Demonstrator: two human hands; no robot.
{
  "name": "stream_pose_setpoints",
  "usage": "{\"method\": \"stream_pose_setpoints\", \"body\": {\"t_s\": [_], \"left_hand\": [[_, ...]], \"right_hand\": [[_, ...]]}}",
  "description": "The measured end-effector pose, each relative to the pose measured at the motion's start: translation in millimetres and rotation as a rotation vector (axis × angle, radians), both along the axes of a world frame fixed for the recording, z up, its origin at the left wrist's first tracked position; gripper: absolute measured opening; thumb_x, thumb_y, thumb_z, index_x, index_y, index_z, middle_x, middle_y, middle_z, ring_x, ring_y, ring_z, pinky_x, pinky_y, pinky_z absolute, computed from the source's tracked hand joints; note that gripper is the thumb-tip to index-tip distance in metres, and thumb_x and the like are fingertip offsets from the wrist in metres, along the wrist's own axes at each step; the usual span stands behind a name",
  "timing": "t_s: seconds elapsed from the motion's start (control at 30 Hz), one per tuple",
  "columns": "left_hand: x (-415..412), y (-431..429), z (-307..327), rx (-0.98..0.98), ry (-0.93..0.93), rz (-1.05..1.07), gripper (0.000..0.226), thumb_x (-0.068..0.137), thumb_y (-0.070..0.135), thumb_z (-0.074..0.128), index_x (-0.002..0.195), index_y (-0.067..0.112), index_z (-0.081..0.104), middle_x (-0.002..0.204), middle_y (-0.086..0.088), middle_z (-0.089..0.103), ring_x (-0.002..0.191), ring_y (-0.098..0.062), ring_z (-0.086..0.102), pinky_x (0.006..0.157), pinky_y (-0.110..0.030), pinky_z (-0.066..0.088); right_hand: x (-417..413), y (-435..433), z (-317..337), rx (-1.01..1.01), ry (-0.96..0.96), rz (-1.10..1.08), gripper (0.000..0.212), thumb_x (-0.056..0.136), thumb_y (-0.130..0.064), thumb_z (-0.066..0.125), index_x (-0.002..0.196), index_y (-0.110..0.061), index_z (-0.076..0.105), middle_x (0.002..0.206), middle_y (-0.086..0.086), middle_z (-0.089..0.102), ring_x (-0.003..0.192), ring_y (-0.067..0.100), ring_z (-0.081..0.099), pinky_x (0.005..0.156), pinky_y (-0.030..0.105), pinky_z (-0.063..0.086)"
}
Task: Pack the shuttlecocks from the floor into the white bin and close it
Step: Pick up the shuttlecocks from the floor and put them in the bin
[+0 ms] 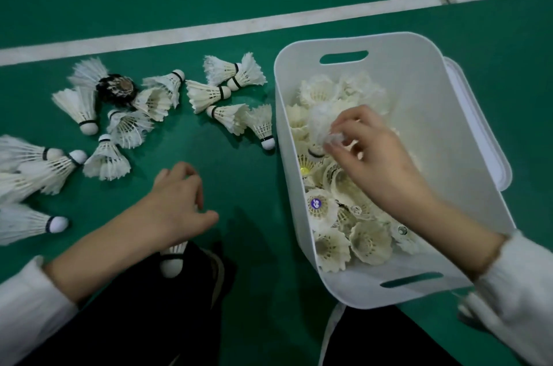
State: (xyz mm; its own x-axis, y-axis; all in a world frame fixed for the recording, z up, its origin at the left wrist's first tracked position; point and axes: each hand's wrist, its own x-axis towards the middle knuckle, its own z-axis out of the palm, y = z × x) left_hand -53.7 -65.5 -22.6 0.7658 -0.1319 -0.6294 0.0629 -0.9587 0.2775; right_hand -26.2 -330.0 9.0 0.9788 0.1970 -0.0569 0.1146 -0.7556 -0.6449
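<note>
The white bin point(434, 114) stands open on the green floor at the right, with several white shuttlecocks point(353, 216) piled along its left side. My right hand point(374, 153) hovers inside the bin, fingertips pinched on a blurred white shuttlecock point(324, 120). My left hand point(179, 201) hangs over bare floor at lower centre, fingers curled and holding nothing. Several loose shuttlecocks point(209, 93) lie scattered on the floor left of the bin, more at the far left edge point(45, 162). One shuttlecock point(172, 261) lies under my left wrist by my dark trouser leg.
The bin's white lid point(484, 132) lies behind the bin at its right side. A dark, worn shuttlecock point(118, 89) sits among the white ones at upper left. A white court line point(269, 20) crosses the floor beyond them. My dark-clad knees point(143, 320) fill the bottom.
</note>
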Motion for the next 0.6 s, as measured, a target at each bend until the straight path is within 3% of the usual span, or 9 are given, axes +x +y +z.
{"method": "stream_pose_setpoints", "body": {"t_s": [0.07,0.17,0.27,0.37,0.43,0.5,0.6], "left_hand": [[-1,4,-4,0.053,0.035,-0.076,0.024,0.073,0.039,0.06,0.07,0.023,0.042,0.113,-0.002,0.038,0.105,-0.022,0.036,0.09,-0.027,0.027],[-3,14,-11,0.055,0.016,-0.129,0.026,0.082,0.018,0.056,0.069,0.027,0.036,0.099,0.0,0.041,0.101,-0.022,0.046,0.085,-0.026,0.035],[-7,17,-14,0.057,0.031,-0.135,0.028,0.085,0.016,0.059,0.07,0.027,0.038,0.089,0.001,0.051,0.092,-0.019,0.053,0.074,-0.024,0.038],[-3,16,-8,-0.049,-0.063,-0.072,0.029,0.076,0.018,0.072,0.065,0.029,0.048,0.074,0.006,0.057,0.075,-0.011,0.056,0.06,-0.016,0.036],[2,14,2,-0.203,-0.262,-0.033,0.025,0.07,0.011,0.077,0.064,0.025,0.057,0.068,0.011,0.056,0.066,0.0,0.054,0.059,-0.007,0.035],[9,11,19,-0.324,-0.499,-0.03,0.014,0.069,0.007,0.077,0.069,0.016,0.065,0.069,0.009,0.057,0.068,0.001,0.051,0.064,-0.004,0.035],[19,-1,53,-0.437,-0.776,-0.08,0.004,0.077,0.011,0.073,0.077,0.01,0.068,0.078,0.003,0.062,0.069,-0.005,0.05,0.067,-0.014,0.041]], "right_hand": [[2,7,-16,-0.11,-0.003,0.098,0.011,0.088,-0.014,0.058,0.095,-0.008,0.065,0.105,0.0,0.052,0.088,0.011,0.048,0.077,0.02,0.036],[4,15,-36,-0.294,0.021,0.202,0.015,0.087,-0.012,0.055,0.098,-0.009,0.066,0.105,0.002,0.056,0.09,0.015,0.043,0.085,0.028,0.038],[2,20,-47,-0.559,0.058,0.282,0.022,0.088,-0.015,0.05,0.104,-0.017,0.065,0.111,-0.002,0.055,0.1,0.02,0.044,0.085,0.033,0.03],[5,24,-44,-0.66,0.095,0.324,0.023,0.089,-0.021,0.048,0.107,-0.019,0.062,0.114,-0.003,0.052,0.106,0.021,0.041,0.088,0.037,0.029],[8,22,-37,-0.654,0.185,0.357,0.03,0.089,-0.023,0.047,0.117,-0.02,0.056,0.122,-0.003,0.049,0.111,0.02,0.04,0.09,0.038,0.029],[7,17,-21,-0.535,0.263,0.317,0.039,0.09,-0.027,0.048,0.128,-0.024,0.048,0.13,-0.005,0.045,0.116,0.018,0.043,0.097,0.041,0.03],[2,12,16,-0.224,0.061,0.166,0.036,0.09,-0.025,0.053,0.125,-0.024,0.051,0.125,-0.01,0.048,0.102,0.011,0.056,0.098,0.038,0.041]]}}
